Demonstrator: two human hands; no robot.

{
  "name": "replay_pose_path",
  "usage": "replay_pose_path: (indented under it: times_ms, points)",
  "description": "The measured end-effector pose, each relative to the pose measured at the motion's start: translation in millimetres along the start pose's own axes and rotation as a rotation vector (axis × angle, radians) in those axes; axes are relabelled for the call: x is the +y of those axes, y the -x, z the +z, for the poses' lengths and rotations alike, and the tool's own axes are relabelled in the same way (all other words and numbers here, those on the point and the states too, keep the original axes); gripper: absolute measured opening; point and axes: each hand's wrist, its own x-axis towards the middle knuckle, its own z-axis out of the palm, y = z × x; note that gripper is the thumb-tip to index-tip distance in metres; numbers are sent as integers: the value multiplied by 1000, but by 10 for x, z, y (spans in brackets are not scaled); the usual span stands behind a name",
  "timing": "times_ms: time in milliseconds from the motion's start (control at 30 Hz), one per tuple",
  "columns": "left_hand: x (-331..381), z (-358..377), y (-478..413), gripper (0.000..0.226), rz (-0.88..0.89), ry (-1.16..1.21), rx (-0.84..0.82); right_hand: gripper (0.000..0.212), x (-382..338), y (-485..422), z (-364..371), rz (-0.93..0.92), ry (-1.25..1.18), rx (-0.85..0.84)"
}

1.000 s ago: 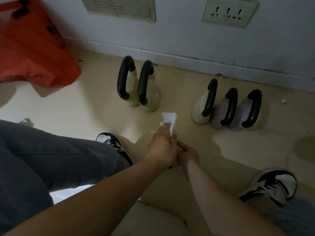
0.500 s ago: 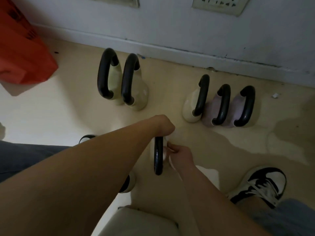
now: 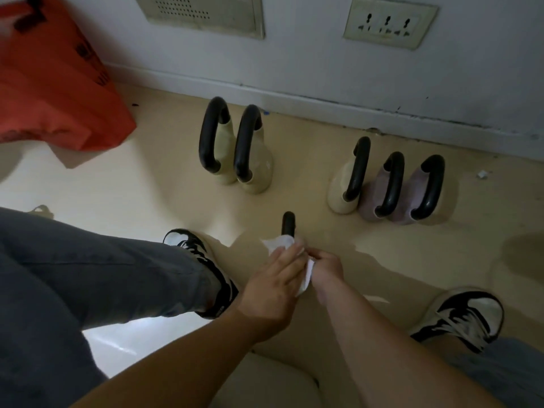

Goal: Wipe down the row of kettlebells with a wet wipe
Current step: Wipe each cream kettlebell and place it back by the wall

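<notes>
Your left hand (image 3: 275, 282) presses the white wet wipe (image 3: 278, 242) against the black-handled kettlebell (image 3: 288, 223) on the floor between your feet; your right hand (image 3: 326, 267) pinches the wipe's lower edge.

Left hand (image 3: 275, 285) now presses wipe (image 3: 278, 242) onto kettlebell handle (image 3: 288, 222).

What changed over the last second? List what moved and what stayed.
A second ago the left hand held the wipe up, clear of any kettlebell. Now both hands press it around the handle of a kettlebell between the feet, the right hand pinching its other end. The five kettlebells by the wall and the orange bag stayed put.
</notes>
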Motion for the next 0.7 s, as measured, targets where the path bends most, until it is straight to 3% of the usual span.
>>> replay_pose_path:
  times_ms: [167, 267, 333, 400, 533, 600, 633, 700]
  points:
    - [68, 146, 292, 25, 151, -101, 67, 19, 4, 66, -57, -29, 139, 48]
    - [-25, 213, 555, 27, 234, -87, -221, 18, -86, 153, -39, -13, 152, 41]
    - [-71, 154, 664, 30, 149, -49, -372, 21, -97, 175, -20, -28, 138, 39]
    - [-86, 36, 654, 36, -187, 146, -334, 20, -75, 177, -1, -50, 130, 33]
    - [-165, -94, 326, 37, -928, 617, -78, 20, 12, 145, -13, -130, 215, 28]
    - [-251, -144, 126, 51, -1223, 948, 38, 21, 72, 86, -20, -169, 249, -4]
    - [-290, -177, 16, 61, -1311, 1089, 84, 24, 105, 43, -21, -175, 241, -23]
    - [-337, -282, -228, 64, -1299, 1202, 138, 37, 159, -20, -43, -192, 271, -63]
